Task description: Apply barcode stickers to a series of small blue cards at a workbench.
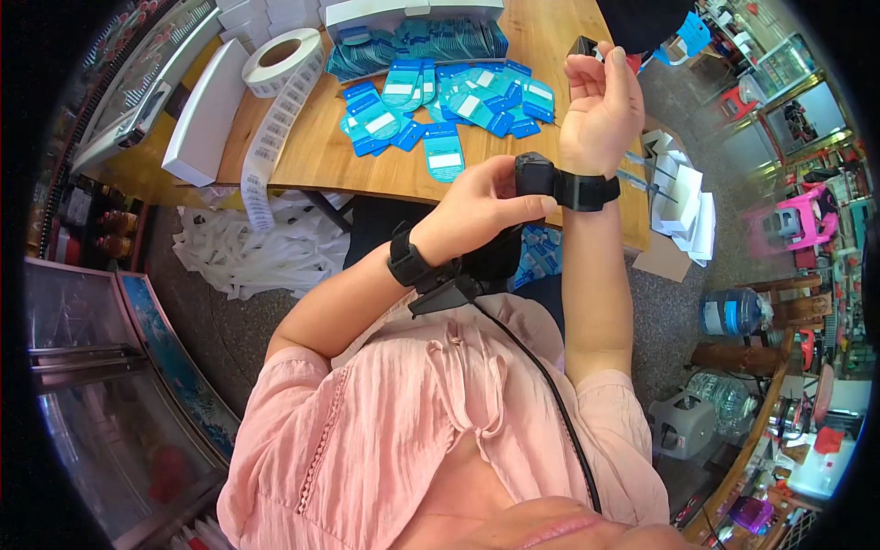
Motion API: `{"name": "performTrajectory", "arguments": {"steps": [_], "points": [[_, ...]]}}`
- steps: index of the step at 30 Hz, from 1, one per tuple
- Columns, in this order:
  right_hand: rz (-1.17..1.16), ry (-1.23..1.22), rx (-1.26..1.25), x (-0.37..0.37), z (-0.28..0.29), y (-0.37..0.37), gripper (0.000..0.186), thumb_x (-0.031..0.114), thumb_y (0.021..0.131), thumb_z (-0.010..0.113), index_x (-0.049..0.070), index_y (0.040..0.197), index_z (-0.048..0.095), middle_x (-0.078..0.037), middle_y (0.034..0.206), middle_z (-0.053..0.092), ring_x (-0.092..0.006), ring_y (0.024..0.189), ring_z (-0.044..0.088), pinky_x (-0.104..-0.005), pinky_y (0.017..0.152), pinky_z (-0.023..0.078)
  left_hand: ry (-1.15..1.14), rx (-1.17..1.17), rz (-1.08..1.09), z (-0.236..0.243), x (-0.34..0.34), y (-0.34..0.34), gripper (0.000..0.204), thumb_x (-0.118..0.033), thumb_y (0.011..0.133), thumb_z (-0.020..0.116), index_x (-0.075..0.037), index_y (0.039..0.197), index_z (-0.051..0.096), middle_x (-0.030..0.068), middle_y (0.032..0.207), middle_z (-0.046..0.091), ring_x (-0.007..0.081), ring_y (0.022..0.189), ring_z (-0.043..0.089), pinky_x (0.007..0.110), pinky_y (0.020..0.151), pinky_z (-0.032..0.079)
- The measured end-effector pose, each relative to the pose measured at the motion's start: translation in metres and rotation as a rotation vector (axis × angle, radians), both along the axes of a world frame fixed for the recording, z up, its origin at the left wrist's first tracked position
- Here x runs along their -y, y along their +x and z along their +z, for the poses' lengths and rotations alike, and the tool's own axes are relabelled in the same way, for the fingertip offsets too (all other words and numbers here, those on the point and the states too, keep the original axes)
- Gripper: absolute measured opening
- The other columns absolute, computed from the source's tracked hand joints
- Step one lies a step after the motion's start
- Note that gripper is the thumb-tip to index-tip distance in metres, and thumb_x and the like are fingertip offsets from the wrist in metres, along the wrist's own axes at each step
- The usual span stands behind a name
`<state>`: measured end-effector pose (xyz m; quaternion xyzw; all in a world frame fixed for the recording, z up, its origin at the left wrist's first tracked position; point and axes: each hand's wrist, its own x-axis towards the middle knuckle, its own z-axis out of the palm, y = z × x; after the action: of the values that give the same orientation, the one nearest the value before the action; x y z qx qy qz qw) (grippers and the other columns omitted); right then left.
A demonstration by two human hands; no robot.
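Observation:
My left hand point(477, 203) pinches a small black box-shaped device point(534, 176) between thumb and fingers. The device sits at the side of a black strap point(588, 191) wrapped round my right wrist. My right hand point(605, 105) is raised over the table's right edge, palm up, fingers loosely curled and apart, holding nothing. Another black strap with a device point(412, 266) is round my left wrist, and a black cable point(541, 367) runs down from there over my pink top. Beyond my hands, blue-and-teal cards point(445, 151) lie in a loose heap on the wooden table point(316, 137).
A white box point(417, 11) full of the same cards stands at the back. On the left are a label roll point(280, 60), its strip hanging over the edge, and a long white box point(206, 115). White strips point(257, 247) litter the floor; cartons point(678, 197) stand right.

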<state>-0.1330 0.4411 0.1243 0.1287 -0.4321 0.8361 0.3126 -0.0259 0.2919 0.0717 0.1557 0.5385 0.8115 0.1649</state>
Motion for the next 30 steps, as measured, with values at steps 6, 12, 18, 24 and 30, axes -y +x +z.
{"name": "performTrajectory", "arguments": {"steps": [6,12,18,24,30], "points": [[0.026,-0.019,-0.009,0.005,0.003,0.013,0.027,0.022,0.11,0.066,-0.004,0.116,0.073,-0.013,0.089,0.079,-0.0222,0.084,0.075,-0.0379,0.091,0.059,0.013,0.061,-0.095,-0.007,0.0,-0.006,0.039,-0.017,0.099,0.082,0.002,0.129,0.068,0.0037,0.116,0.074,0.0107,0.104,0.069,0.031,0.096,0.057],[-0.182,0.46,-0.195,0.001,0.0,0.044,0.023,0.015,0.109,0.067,-0.006,0.116,0.074,-0.013,0.093,0.079,-0.019,0.088,0.075,-0.0353,0.09,0.059,-0.056,0.093,-0.197,-0.008,0.005,0.003,0.042,-0.022,0.103,0.079,0.003,0.134,0.067,0.0052,0.121,0.075,0.0129,0.106,0.071,0.031,0.096,0.057],[-0.228,1.132,-0.034,-0.021,-0.043,0.081,0.018,0.009,0.105,0.071,0.001,0.119,0.078,-0.011,0.107,0.081,-0.0211,0.097,0.077,-0.0355,0.089,0.06,-0.663,-0.682,0.268,-0.004,0.065,0.018,0.045,-0.023,0.099,0.079,0.002,0.135,0.067,0.019,0.124,0.075,0.0337,0.105,0.075,0.042,0.092,0.06],[-0.213,1.654,-0.106,-0.003,-0.085,0.112,0.043,0.023,0.094,0.08,0.011,0.135,0.075,-0.013,0.142,0.07,-0.0374,0.134,0.062,-0.05,0.114,0.048,-1.253,-1.086,0.408,-0.027,0.095,0.008,0.054,-0.03,0.096,0.077,-0.005,0.143,0.064,0.0147,0.148,0.063,0.035,0.143,0.055,0.056,0.122,0.038],[-0.154,1.818,-0.132,0.0,-0.083,0.117,0.064,0.03,0.092,0.081,0.013,0.152,0.063,-0.01,0.157,0.061,-0.0364,0.148,0.052,-0.0534,0.124,0.038,-1.113,-1.053,0.276,-0.037,0.096,0.015,0.057,-0.028,0.095,0.078,-0.005,0.145,0.063,0.0143,0.151,0.061,0.0365,0.144,0.054,0.057,0.123,0.037]]}}
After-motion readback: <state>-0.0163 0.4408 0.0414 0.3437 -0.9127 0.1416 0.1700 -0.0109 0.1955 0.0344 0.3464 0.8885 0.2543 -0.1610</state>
